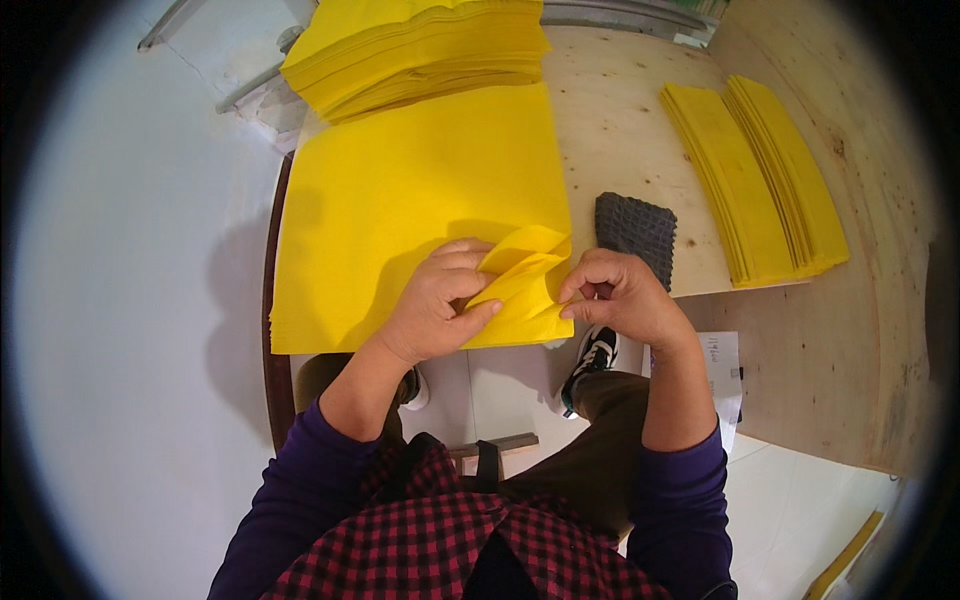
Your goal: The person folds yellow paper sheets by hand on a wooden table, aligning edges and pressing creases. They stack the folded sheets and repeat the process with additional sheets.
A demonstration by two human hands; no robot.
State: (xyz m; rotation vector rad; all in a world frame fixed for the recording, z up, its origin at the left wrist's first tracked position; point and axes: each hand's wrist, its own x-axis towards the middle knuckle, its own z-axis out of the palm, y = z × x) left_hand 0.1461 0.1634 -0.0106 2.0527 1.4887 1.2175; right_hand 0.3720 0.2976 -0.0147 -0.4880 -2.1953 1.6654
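The writing in view is on a white paper (pixel 725 390) at the right, below the counter (pixel 610 110): a short line of dark characters runs sideways near its upper end, with a small dark mark by its right edge. The main yellow stack (pixel 420 180) lies flat on the left of the counter, and its near right corner is where the yellow sheet (pixel 525 290) is lifted and bent into loose folds. Both hands are closed on that sheet: the left hand (pixel 440 298) grips the folds between thumb and fingers, while the right hand (pixel 625 290) pinches the right edge with thumb and forefinger (the other fingertips curl in toward the palm). A taller yellow pile (pixel 420 50) stands behind, its layered edges facing the person. Just right of the main stack rests a dark grey cloth (pixel 636 230) with a waffle texture; farther right, two narrow yellow bundles (pixel 725 185) lie side by side. Below, a black-and-white shoe (pixel 595 355) shows near the stack's corner, and a red-and-black checked garment (pixel 400 545) covers the person's front.
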